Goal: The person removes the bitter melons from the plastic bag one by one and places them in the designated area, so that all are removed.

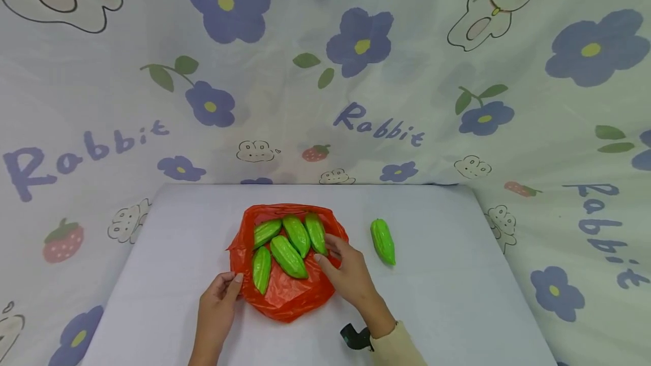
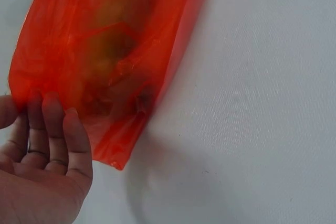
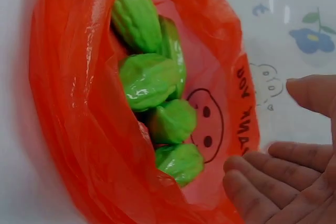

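I see the left hand (image 1: 221, 290) pinching the near-side rim of the red bag (image 1: 290, 301). The right hand (image 1: 348, 270), fingers straight and thumb wide apart, is at the opposite rim, near five green gourds (image 1: 289, 257) inside; whether it touches, I can't tell. Right of it lies a lone gourd (image 1: 382, 242), then white tabletop (image 1: 447, 275) to the edge. My left-wrist view crops the thumb and blurs the bag's contents.

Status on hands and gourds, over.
Left hand grips red plastic bag; right hand, empty, at bag's right edge. Five bitter gourds visible inside, one outside on table. Nothing visibly blocking.
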A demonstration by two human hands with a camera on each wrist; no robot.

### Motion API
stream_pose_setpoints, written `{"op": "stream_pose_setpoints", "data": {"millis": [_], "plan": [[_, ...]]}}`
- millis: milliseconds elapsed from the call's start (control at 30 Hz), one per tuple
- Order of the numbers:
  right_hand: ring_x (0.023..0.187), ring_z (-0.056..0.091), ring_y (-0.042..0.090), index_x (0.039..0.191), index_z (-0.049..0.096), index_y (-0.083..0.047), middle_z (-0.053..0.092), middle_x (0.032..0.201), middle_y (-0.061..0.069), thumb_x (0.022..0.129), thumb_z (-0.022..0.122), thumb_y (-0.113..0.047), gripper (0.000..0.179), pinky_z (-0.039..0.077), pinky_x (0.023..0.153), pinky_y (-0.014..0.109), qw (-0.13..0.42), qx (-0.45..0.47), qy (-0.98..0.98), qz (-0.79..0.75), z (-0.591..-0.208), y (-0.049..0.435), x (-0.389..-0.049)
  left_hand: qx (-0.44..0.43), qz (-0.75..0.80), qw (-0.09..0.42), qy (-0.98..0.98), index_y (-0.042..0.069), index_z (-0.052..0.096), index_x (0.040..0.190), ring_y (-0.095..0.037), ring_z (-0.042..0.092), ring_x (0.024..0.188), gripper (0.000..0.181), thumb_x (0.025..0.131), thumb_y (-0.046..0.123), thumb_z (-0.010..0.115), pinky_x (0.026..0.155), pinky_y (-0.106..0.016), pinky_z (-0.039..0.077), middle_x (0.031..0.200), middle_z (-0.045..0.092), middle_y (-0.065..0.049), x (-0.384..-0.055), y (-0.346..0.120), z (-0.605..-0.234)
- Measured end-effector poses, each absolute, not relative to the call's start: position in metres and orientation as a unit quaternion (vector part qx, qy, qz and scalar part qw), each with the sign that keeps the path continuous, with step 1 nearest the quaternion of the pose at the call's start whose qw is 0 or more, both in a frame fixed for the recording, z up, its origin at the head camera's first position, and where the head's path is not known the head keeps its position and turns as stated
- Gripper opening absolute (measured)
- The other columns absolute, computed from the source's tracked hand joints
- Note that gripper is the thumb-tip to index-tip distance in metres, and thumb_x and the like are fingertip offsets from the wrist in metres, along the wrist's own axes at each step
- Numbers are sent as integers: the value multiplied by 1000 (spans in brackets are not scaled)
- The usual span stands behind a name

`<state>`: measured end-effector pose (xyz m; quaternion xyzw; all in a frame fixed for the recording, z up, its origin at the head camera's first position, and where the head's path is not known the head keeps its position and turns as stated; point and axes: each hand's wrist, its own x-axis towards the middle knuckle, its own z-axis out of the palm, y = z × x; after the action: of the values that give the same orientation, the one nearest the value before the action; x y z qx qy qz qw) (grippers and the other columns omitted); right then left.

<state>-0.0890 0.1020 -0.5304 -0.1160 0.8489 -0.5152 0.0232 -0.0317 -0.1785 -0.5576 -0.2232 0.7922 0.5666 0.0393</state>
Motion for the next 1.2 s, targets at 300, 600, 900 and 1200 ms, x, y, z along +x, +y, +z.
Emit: {"op": "stream_pose_setpoints", "data": {"millis": [300, 600, 900, 1200], "plan": [[123, 63, 32, 147, 53, 2, 64, 138, 16, 99, 74, -22, 57, 56, 99, 48, 37, -101, 892, -438, -543, 90, -105, -228, 574, 35, 786, -1, 62, 126, -6, 65, 89, 44, 109, 39, 57, 81, -24, 59, 114, 69, -13, -30, -179, -557], [113, 66, 27, 143, 57, -1, 67, 131, 12, 98, 77, -24, 54, 58, 96, 46, 40, -74, 918, -388, -550, 80, -116, -223, 574, 44, 787, -2, 61, 127, -7, 64, 90, 47, 109, 41, 57, 81, -22, 59, 113, 68, -12, -30, -177, -557], [104, 67, 24, 133, 62, 0, 70, 119, 10, 96, 78, -21, 45, 60, 92, 46, 44, -36, 925, -377, -562, 75, -127, -222, 568, 41, 792, -1, 61, 126, -8, 64, 90, 46, 109, 41, 57, 79, -19, 57, 111, 69, -11, -30, -175, -558], [93, 70, 26, 125, 62, 4, 72, 108, 14, 95, 79, -22, 42, 63, 81, 45, 55, -12, 935, -351, -564, 68, -132, -222, 566, 39, 793, -1, 62, 126, -9, 64, 91, 43, 109, 39, 58, 80, -21, 58, 113, 69, -12, -31, -175, -559]]}}
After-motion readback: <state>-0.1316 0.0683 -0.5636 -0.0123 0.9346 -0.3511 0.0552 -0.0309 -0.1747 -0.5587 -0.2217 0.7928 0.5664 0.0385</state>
